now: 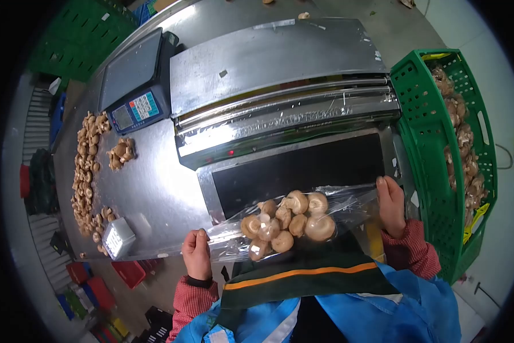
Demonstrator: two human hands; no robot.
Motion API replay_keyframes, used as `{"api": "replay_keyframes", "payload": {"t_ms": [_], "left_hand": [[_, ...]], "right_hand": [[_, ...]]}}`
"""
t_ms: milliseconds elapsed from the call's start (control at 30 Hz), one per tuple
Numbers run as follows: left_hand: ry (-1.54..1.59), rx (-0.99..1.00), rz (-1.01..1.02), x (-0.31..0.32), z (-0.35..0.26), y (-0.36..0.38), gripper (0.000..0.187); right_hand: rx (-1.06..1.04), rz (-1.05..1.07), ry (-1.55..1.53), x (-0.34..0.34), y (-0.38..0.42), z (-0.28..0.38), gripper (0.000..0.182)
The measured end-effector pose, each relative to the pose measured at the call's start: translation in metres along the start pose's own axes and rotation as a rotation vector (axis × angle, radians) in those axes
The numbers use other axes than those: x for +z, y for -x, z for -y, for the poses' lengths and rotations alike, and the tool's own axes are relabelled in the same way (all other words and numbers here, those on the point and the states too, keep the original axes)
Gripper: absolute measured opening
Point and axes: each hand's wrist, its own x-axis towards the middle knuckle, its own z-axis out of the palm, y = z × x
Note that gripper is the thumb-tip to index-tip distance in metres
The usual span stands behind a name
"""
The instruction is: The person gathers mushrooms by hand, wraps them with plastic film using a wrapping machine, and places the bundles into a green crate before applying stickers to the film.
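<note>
A bundle of brown mushrooms [291, 220] wrapped in clear plastic film [357, 204] hangs stretched in front of my body. My left hand [197, 253] is closed on the film's left end, thumb up. At the right end my right hand [390, 206] pinches the film in the same way. The film sags a little between them under the mushrooms. Just beyond lies a black plate [297, 168] at the front of a metal film-wrapping machine [285, 128], whose roller carries clear film.
A digital scale [134, 77] stands at the back left. Loose mushrooms [85, 177] lie along the table's left side, with a small clump [121, 154] nearer the scale. A white label-covered block [118, 237] sits at the front left edge. On the right, a green crate [428, 126] holds wrapped mushroom packs.
</note>
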Motion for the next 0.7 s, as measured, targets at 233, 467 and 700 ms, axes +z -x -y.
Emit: {"api": "replay_keyframes", "payload": {"t_ms": [233,467,700], "left_hand": [[-0.217,-0.166,0.419,0.022,0.074,-0.018,0.020],[0.470,-0.222,1.247,0.113,0.068,-0.033,0.018],[-0.370,1.536,0.675,0.079,-0.056,0.002,0.027]], "right_hand": [[-0.013,-0.001,0.377,0.064,0.054,-0.074,0.025],[-0.130,0.681,-1.254,0.166,0.061,-0.002,0.029],[-0.386,1.126,-0.903,0.143,0.076,0.066,0.032]]}}
